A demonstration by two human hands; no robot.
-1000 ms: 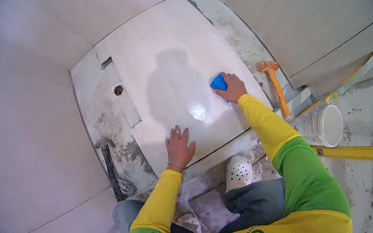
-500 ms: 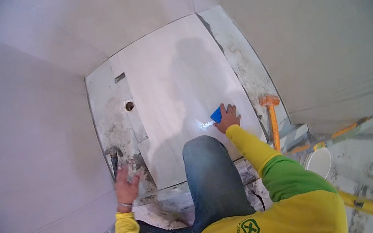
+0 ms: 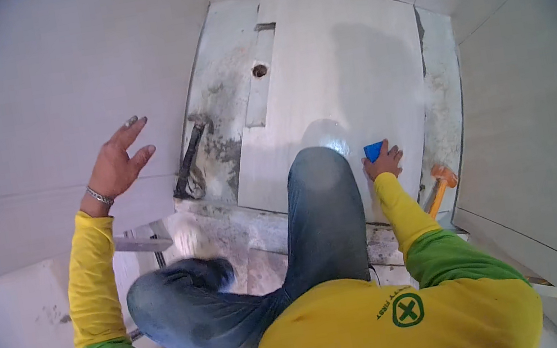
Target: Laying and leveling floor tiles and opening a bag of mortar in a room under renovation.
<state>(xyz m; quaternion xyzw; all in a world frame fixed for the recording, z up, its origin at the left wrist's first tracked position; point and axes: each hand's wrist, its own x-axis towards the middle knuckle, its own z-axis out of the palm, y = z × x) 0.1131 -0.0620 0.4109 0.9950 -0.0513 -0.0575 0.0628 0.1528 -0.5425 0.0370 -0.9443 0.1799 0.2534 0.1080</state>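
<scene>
A large pale tile (image 3: 320, 65) covers most of the recessed floor in front of me, with a cutout along its left edge. My right hand (image 3: 384, 161) rests on the tile's near right part, gripping a flat blue pad (image 3: 373, 151); whether it is a sponge or a plastic scraper I cannot make out. My left hand (image 3: 115, 165) hangs in the air at the left with its fingers apart and holds nothing. Nearest to it on the floor lies a dark-handled hammer (image 3: 190, 160). My bent knee (image 3: 322, 174) is over the tile's near part.
An orange mallet (image 3: 442, 179) lies right of the tile, on the strip of bare rough floor (image 3: 441, 90). A round drain hole (image 3: 259, 70) is in the left strip. Walls rise on the left, right and far side. A metal bar (image 3: 144, 243) lies at the near left.
The view has swung left. My left hand has risen and moved out to the left, away from the floor beside the hammer. My right hand still holds the blue pad on the tile.
</scene>
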